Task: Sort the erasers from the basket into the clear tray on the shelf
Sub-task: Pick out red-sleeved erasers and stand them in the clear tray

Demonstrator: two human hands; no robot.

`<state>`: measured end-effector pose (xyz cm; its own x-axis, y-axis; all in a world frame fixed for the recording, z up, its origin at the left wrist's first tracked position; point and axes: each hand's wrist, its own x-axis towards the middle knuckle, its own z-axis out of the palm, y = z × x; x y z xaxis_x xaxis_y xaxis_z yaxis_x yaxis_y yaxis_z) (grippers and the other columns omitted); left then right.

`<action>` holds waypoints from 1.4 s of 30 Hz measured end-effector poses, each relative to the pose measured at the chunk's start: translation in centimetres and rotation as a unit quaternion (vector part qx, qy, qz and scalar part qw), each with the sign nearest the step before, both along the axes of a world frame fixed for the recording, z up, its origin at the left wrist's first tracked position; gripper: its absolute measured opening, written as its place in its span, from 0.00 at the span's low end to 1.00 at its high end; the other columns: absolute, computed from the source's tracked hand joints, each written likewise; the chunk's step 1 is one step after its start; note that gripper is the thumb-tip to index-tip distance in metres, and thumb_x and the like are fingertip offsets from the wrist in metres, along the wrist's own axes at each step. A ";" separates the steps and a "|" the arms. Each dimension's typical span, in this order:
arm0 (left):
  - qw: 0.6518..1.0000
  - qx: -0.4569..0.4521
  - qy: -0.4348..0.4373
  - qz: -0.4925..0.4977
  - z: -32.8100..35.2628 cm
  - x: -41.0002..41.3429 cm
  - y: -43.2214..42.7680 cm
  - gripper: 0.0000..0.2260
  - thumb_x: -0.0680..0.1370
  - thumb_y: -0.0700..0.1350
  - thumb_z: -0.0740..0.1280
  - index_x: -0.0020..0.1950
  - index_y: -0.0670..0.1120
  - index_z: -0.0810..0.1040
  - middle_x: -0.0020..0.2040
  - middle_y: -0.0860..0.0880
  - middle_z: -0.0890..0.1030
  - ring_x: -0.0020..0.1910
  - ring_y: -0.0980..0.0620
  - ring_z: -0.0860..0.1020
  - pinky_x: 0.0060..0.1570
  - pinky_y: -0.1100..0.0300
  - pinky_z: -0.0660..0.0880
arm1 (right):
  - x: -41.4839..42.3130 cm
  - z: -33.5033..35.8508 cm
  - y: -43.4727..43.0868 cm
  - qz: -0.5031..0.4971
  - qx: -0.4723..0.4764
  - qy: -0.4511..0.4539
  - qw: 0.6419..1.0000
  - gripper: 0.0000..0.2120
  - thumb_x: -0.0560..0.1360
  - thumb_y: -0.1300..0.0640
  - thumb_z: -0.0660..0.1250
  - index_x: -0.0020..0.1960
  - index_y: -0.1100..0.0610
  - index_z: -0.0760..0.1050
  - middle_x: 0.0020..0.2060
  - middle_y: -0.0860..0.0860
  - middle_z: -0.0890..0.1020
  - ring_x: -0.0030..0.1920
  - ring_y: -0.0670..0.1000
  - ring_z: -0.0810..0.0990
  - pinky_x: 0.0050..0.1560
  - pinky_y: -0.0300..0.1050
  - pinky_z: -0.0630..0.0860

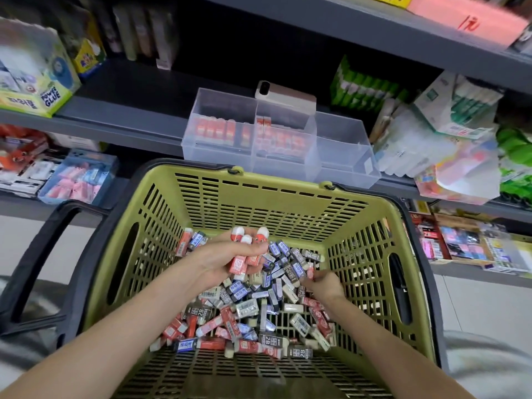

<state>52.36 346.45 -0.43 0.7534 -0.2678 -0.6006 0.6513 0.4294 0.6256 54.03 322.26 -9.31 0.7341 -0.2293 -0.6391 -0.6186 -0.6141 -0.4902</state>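
Note:
A green plastic basket (259, 203) holds a heap of several erasers (253, 315) in red, blue and dark sleeves. My left hand (227, 254) grips a bunch of red-sleeved erasers (244, 254) above the heap. My right hand (324, 283) is down in the pile at the right, fingers curled and pinching a red eraser (310, 272). On the shelf beyond the basket stands the clear tray (342, 156) with compartments; its left and middle sections hold rows of red erasers (276, 139), its right section shows none.
A white phone-like device (285, 93) lies behind the tray. Glue boxes (34, 82) stand at the left, green and white packs (431, 116) at the right. The basket's black handles (43, 269) hang at both sides. Lower shelves hold more stationery.

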 end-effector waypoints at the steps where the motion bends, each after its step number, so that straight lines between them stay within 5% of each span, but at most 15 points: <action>1: 1.000 -0.005 0.004 -0.001 -0.1 0.0 -0.1 0.20 0.60 0.33 0.77 0.50 0.41 0.78 0.35 0.45 0.83 0.34 0.48 0.82 0.34 0.56 0.79 | 0.1 0.1 0.0 0.000 0.007 -0.006 1.000 0.14 0.71 0.54 0.72 0.52 0.58 0.73 0.39 0.47 0.78 0.37 0.44 0.77 0.36 0.35 0.75; 6: 0.998 0.002 0.057 0.003 -0.9 -0.5 -0.8 0.12 0.59 0.32 0.75 0.41 0.41 0.83 0.36 0.44 0.82 0.31 0.50 0.80 0.31 0.58 0.79 | 0.1 1.2 0.3 -0.008 0.080 0.013 0.997 0.14 0.70 0.64 0.72 0.53 0.60 0.73 0.47 0.50 0.79 0.40 0.46 0.78 0.36 0.35 0.76; 10: 0.995 0.030 0.094 0.000 -1.6 -1.2 -1.5 0.24 0.61 0.39 0.77 0.54 0.36 0.75 0.37 0.43 0.81 0.33 0.49 0.80 0.30 0.60 0.78 | 0.4 4.0 1.1 -0.014 0.182 0.043 0.982 0.12 0.69 0.66 0.71 0.52 0.64 0.77 0.47 0.56 0.82 0.33 0.48 0.75 0.32 0.36 0.72; 17: 0.992 0.076 0.072 -0.071 -2.7 -2.6 -3.3 0.29 0.60 0.43 0.79 0.58 0.38 0.75 0.44 0.43 0.84 0.40 0.48 0.82 0.38 0.57 0.78 | -0.6 7.7 2.9 0.169 0.330 0.102 0.923 0.11 0.64 0.64 0.74 0.45 0.58 0.81 0.42 0.53 0.85 0.42 0.49 0.83 0.42 0.37 0.78; 19: 0.991 0.091 0.070 -0.069 -3.0 -2.8 -3.3 0.36 0.58 0.43 0.80 0.64 0.38 0.72 0.51 0.42 0.82 0.46 0.47 0.82 0.43 0.54 0.78 | -0.2 7.1 1.5 0.207 0.247 0.096 0.942 0.11 0.67 0.66 0.73 0.48 0.58 0.80 0.43 0.53 0.83 0.42 0.47 0.83 0.44 0.37 0.78; 20: 0.990 0.100 0.074 -0.066 -3.0 -2.8 -3.2 0.41 0.58 0.44 0.80 0.67 0.39 0.69 0.57 0.40 0.80 0.54 0.45 0.79 0.52 0.49 0.77 | 0.0 6.4 0.7 0.275 0.124 0.068 0.951 0.12 0.69 0.65 0.72 0.51 0.58 0.78 0.45 0.51 0.82 0.44 0.47 0.83 0.45 0.37 0.77; 22: 0.987 0.120 0.080 -0.064 -2.8 -2.7 -3.2 0.49 0.57 0.47 0.80 0.74 0.43 0.62 0.69 0.39 0.70 0.69 0.41 0.68 0.69 0.40 0.63 | 0.1 4.4 -0.7 0.424 -0.138 0.034 0.894 0.20 0.70 0.58 0.73 0.60 0.56 0.74 0.51 0.49 0.80 0.49 0.48 0.80 0.47 0.38 0.76; 24: 0.987 0.126 0.080 -0.067 -2.5 -2.4 -3.1 0.49 0.58 0.49 0.79 0.74 0.43 0.60 0.71 0.41 0.68 0.71 0.42 0.65 0.70 0.42 0.59 | -0.4 2.7 -1.0 0.456 -0.216 0.050 0.862 0.28 0.69 0.55 0.73 0.67 0.56 0.68 0.55 0.50 0.79 0.48 0.48 0.79 0.47 0.39 0.77; 29: 0.991 0.084 0.100 -0.038 -2.1 -1.8 -2.3 0.30 0.59 0.48 0.78 0.57 0.41 0.75 0.51 0.43 0.83 0.49 0.47 0.81 0.48 0.54 0.77 | -0.2 1.2 -1.3 0.358 -0.146 0.046 0.921 0.21 0.69 0.63 0.72 0.60 0.57 0.73 0.48 0.50 0.79 0.41 0.48 0.79 0.36 0.36 0.78; 32: 0.994 0.032 0.101 -0.005 -2.0 -1.1 -1.8 0.23 0.60 0.46 0.77 0.53 0.41 0.77 0.42 0.42 0.85 0.40 0.48 0.84 0.51 0.51 0.77 | 0.1 1.6 -1.3 0.340 -0.117 0.044 0.932 0.10 0.68 0.64 0.73 0.45 0.55 0.76 0.40 0.49 0.79 0.39 0.48 0.79 0.39 0.38 0.80; 34: 0.995 0.015 0.094 0.004 -1.8 -0.8 -1.7 0.21 0.60 0.45 0.76 0.51 0.41 0.78 0.41 0.43 0.85 0.40 0.47 0.85 0.53 0.48 0.77 | 0.5 2.5 -1.0 0.320 -0.101 0.032 0.941 0.09 0.69 0.64 0.72 0.40 0.54 0.74 0.40 0.50 0.79 0.39 0.47 0.79 0.40 0.36 0.79; 38: 0.996 0.014 0.093 0.013 -1.1 -0.5 -1.4 0.21 0.62 0.42 0.75 0.53 0.41 0.78 0.42 0.43 0.85 0.37 0.48 0.85 0.30 0.55 0.80 | 1.7 6.0 -0.1 0.250 -0.015 -0.043 0.967 0.05 0.70 0.65 0.72 0.39 0.58 0.76 0.37 0.51 0.80 0.37 0.46 0.78 0.37 0.33 0.75; 42: 0.997 0.014 0.069 0.032 -0.6 -0.5 -1.3 0.20 0.60 0.41 0.76 0.51 0.41 0.78 0.42 0.42 0.85 0.38 0.46 0.84 0.30 0.56 0.80 | 2.5 11.2 2.0 0.104 0.215 -0.077 0.968 0.09 0.68 0.67 0.72 0.46 0.57 0.80 0.43 0.53 0.84 0.44 0.52 0.82 0.41 0.36 0.78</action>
